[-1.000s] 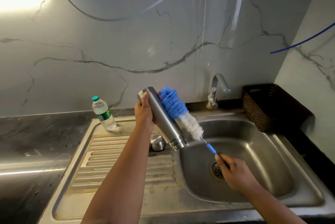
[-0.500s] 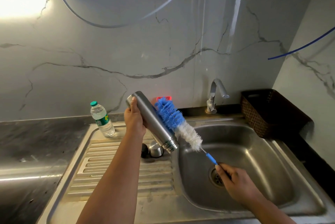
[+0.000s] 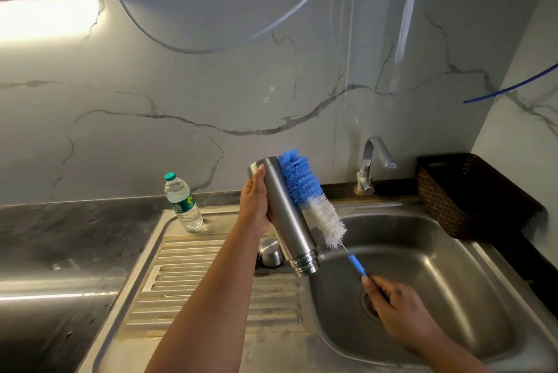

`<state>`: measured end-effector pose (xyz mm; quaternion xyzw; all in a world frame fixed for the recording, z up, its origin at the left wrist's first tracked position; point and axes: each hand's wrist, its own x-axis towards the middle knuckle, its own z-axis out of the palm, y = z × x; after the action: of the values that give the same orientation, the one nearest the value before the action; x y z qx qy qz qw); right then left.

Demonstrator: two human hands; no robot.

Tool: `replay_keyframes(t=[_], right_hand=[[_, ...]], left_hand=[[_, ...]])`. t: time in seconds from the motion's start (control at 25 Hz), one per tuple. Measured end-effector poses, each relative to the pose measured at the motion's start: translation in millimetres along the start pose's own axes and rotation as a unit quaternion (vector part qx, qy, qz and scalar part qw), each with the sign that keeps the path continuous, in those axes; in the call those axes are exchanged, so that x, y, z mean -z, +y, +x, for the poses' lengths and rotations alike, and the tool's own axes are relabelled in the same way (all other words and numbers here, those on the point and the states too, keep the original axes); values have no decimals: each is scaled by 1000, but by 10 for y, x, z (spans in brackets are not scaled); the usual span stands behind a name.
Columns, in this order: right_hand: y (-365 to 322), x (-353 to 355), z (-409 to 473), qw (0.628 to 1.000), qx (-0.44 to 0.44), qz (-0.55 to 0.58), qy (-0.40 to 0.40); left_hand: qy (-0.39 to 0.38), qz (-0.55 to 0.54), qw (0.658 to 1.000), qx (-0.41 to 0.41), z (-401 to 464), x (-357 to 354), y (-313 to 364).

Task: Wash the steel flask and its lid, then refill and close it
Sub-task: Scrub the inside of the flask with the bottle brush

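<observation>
Now left hand (image 3: 254,208) gripping tilted flask (image 3: 287,215), brush (image 3: 311,197) alongside

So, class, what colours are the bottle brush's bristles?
Blue at the tip, white nearer the handle: bottle brush, head view.

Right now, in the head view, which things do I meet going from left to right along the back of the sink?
plastic water bottle → steel flask in the left hand → bottle brush → tap → brown basket
</observation>
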<state>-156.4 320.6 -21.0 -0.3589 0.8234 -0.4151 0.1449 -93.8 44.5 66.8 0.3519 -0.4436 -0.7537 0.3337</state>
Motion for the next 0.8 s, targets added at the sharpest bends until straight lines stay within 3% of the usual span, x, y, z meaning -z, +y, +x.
replay_keyframes(t=[0.4, 0.64, 0.8], right_hand=[[83, 74, -33, 1000, 4, -2, -5], [-85, 37, 123, 1000, 12, -18, -9], [-34, 39, 119, 1000, 11, -12, -4]], left_hand=[[75, -90, 992, -40, 170, 190, 132], [48, -80, 996, 7, 85, 55, 14], [56, -102, 993, -8, 127, 125, 85]])
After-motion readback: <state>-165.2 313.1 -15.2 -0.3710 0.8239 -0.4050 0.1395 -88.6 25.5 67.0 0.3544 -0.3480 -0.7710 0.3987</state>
